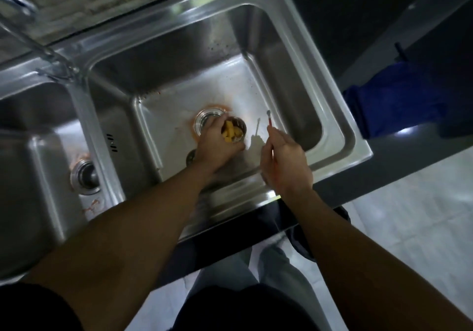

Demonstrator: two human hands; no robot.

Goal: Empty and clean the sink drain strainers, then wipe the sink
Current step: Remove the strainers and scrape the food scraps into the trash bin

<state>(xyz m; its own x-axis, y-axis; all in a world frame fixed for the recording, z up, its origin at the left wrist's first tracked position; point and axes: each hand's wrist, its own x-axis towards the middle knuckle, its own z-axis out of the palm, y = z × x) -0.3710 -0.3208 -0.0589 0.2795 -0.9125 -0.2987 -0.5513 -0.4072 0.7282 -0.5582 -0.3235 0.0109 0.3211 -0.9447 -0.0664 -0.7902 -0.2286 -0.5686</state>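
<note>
My left hand (217, 146) grips a metal drain strainer (236, 129) holding yellow food scraps, lifted just right of the open drain hole (206, 120) in the right sink basin (256, 74). Orange-brown residue rings that drain. My right hand (284, 161) pinches a thin red-handled brush (269, 120), its small head pointing up and away over the basin floor. The left basin (38, 167) has its own strainer (85, 176) seated in the drain, with orange stains around it.
A curved faucet (33, 36) arches over the divider at upper left. A blue bag (394, 100) hangs to the right of the counter. A small round metal piece (190, 157) lies on the basin floor by my left wrist. My legs stand on white floor tiles below.
</note>
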